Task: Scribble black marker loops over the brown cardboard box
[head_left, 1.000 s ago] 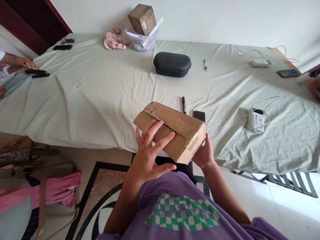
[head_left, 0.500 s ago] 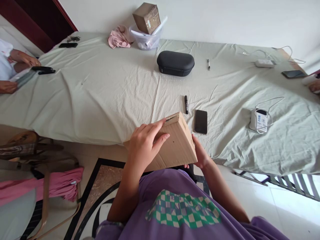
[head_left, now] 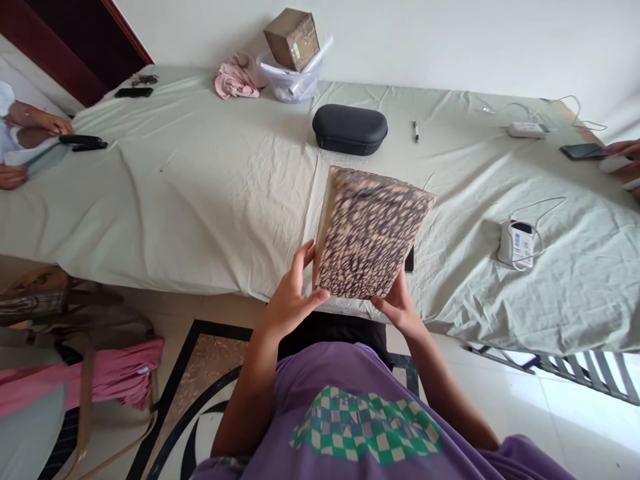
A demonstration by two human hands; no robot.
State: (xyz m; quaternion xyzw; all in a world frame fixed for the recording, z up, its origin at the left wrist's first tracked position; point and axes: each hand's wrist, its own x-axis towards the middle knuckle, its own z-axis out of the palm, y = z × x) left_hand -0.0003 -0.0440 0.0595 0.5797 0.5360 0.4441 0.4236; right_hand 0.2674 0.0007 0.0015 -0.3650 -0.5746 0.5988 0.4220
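Observation:
I hold a cardboard box [head_left: 367,233] up over the near edge of the table [head_left: 200,193], one face turned toward me; that face is covered in dark scribbled marks. My left hand [head_left: 290,300] grips its lower left edge, thumb on the marked face, fingers up the side. My right hand [head_left: 397,303] supports its lower right corner from underneath, fingers mostly hidden behind the box. A black phone [head_left: 409,259] peeks out just behind the box.
A black oval case [head_left: 349,129], a marker [head_left: 415,131], a plastic tub [head_left: 293,83] carrying a small box [head_left: 293,39] and a pink cloth [head_left: 236,79] lie farther back. A white charger [head_left: 515,244] sits right. Other people's hands [head_left: 43,123] work at both table ends.
I have lifted and turned the box: a second ago its taped top faced up, then a plain side, and now the dark-marked face stands toward me, hiding the marker and most of the phone.

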